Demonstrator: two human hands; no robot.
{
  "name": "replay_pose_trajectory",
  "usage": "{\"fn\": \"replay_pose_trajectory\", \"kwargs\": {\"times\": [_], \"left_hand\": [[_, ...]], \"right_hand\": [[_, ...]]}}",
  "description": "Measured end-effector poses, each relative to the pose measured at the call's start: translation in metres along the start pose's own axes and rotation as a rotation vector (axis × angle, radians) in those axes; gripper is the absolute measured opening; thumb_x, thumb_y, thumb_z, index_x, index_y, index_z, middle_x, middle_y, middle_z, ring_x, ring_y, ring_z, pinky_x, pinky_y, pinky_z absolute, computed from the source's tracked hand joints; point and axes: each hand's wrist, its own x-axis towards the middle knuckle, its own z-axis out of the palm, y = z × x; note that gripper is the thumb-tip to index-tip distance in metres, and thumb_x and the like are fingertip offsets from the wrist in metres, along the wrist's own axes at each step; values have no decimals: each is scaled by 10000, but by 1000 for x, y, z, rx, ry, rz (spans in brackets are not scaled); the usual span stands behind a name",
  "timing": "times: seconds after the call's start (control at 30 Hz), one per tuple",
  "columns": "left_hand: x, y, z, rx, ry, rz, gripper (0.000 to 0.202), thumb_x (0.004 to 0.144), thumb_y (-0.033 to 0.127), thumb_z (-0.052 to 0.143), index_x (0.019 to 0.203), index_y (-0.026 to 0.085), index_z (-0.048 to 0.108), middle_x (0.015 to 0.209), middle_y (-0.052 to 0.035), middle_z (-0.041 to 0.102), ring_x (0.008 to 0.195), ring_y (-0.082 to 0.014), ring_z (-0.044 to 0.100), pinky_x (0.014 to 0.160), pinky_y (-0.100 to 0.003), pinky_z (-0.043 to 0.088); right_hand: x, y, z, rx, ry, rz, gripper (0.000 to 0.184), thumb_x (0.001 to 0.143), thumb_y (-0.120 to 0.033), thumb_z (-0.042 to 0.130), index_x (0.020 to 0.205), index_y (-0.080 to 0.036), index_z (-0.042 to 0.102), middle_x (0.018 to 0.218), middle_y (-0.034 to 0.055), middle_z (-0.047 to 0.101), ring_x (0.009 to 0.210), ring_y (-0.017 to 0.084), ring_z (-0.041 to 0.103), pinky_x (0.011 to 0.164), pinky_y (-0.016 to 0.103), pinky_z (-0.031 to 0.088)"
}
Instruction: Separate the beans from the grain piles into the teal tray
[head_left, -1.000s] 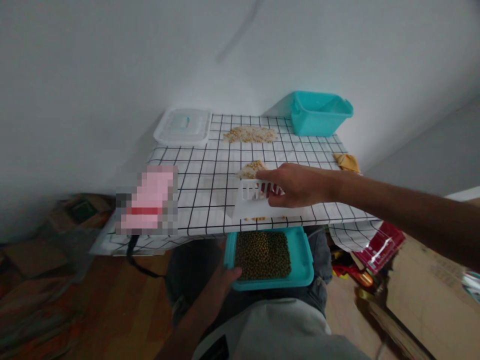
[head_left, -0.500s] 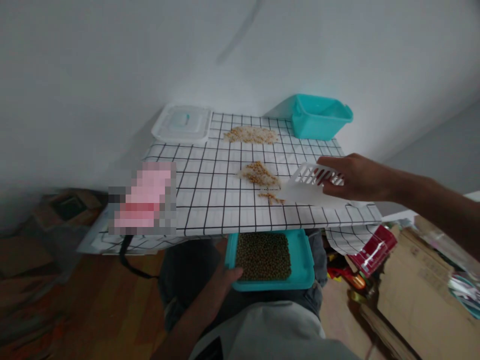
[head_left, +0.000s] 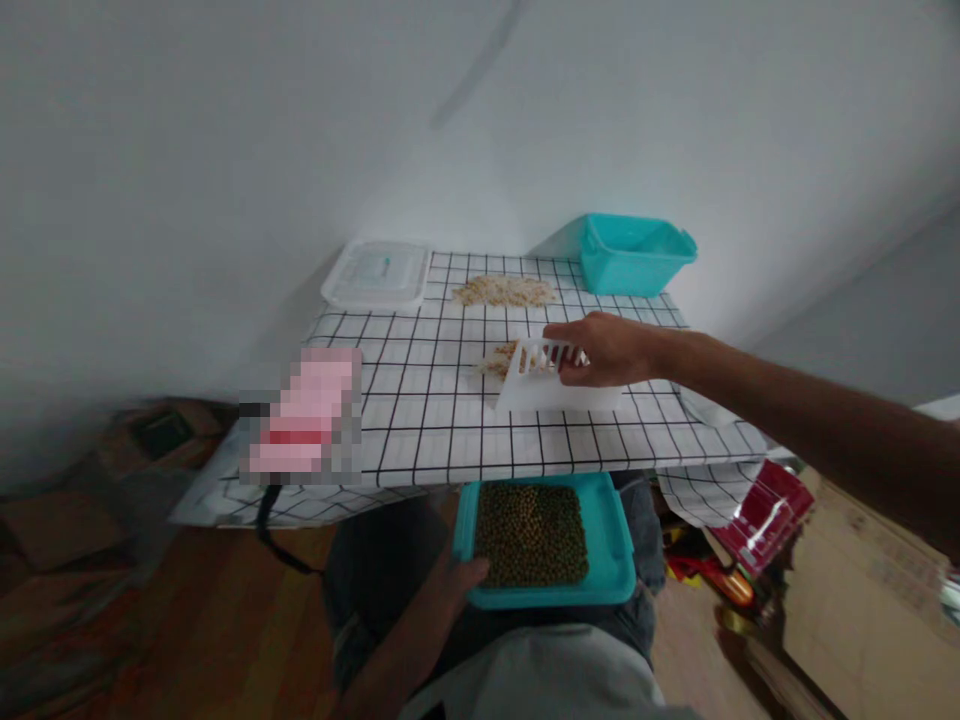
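My right hand (head_left: 604, 349) grips a white slotted plastic scoop (head_left: 551, 378) that rests on the checked tablecloth (head_left: 420, 420), its left edge against a small pile of tan grains (head_left: 501, 357). A second, wider pile of grains (head_left: 504, 291) lies farther back. My left hand (head_left: 456, 580) holds the near left rim of a teal tray (head_left: 611, 560) filled with green peas (head_left: 531, 533), kept on my lap just under the table's front edge.
A teal tub (head_left: 634, 255) stands at the table's back right, a clear lidded container (head_left: 379, 273) at the back left. A blurred pink thing (head_left: 306, 412) sits at the front left. Cardboard and red packaging (head_left: 765, 505) crowd the floor to the right.
My right hand swung the scoop out to the right off the small grain pile, then brought it back left against the pile. The left hand and pea tray stayed put.
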Motion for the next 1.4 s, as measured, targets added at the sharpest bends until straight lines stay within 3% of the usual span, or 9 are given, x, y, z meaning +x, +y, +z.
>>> {"fn": "replay_pose_trajectory", "kwargs": {"times": [0.27, 0.4, 0.57, 0.73, 1.0, 1.2, 1.4], "left_hand": [[0, 1, -3, 33, -33, -11, 497, 823, 347, 625, 1273, 136, 605, 1168, -133, 738, 1333, -336, 500, 1185, -537, 249], [4, -2, -3, 56, -92, 6, 465, 839, 341, 604, 1253, 131, 626, 1183, -133, 733, 1353, -319, 480, 1200, -512, 222], [9, -10, 3, 39, -85, 71, 541, 788, 350, 658, 1290, 158, 603, 1265, -120, 695, 1384, -303, 439, 1186, -476, 275], [7, -7, 7, 30, -76, 49, 617, 695, 380, 731, 1270, 185, 622, 1215, -123, 718, 1364, -364, 451, 1148, -519, 329], [0, -1, 13, 28, -85, 17, 502, 716, 388, 724, 1176, 192, 672, 1198, -111, 723, 1297, -377, 521, 1083, -489, 419], [-1, -2, 17, 7, -63, -6, 673, 699, 367, 744, 1331, 231, 557, 1263, -111, 689, 1278, -384, 537, 1066, -506, 422], [-3, 0, 33, -38, -48, 14, 748, 721, 317, 719, 1419, 263, 453, 1367, -90, 622, 1346, -371, 463, 1096, -497, 385]], "right_hand": [[-12, 19, -28, -101, 123, 106, 127, 779, -276, 586, 880, -202, 571, 769, 36, 668, 639, 163, 581, 597, 280, 379], [-25, 23, -20, -89, 84, 144, 133, 780, -281, 584, 891, -210, 568, 770, 32, 669, 650, 166, 594, 604, 280, 384], [-25, 13, -3, -75, 64, 95, 133, 775, -262, 576, 894, -204, 558, 725, 16, 661, 625, 154, 587, 615, 276, 383], [-18, 5, -2, -32, 52, 30, 102, 781, -240, 568, 871, -199, 544, 739, 11, 662, 621, 138, 581, 624, 268, 373], [-14, 3, 1, -81, 67, 51, 127, 781, -255, 576, 893, -201, 549, 748, 10, 662, 641, 149, 582, 637, 278, 365], [-30, -4, -4, -51, 75, 38, 119, 779, -248, 578, 885, -206, 543, 720, 7, 653, 614, 144, 570, 607, 272, 359], [-57, 10, -8, -106, 102, 98, 130, 802, -272, 569, 899, -205, 517, 716, 22, 629, 602, 154, 557, 581, 285, 349]]}}
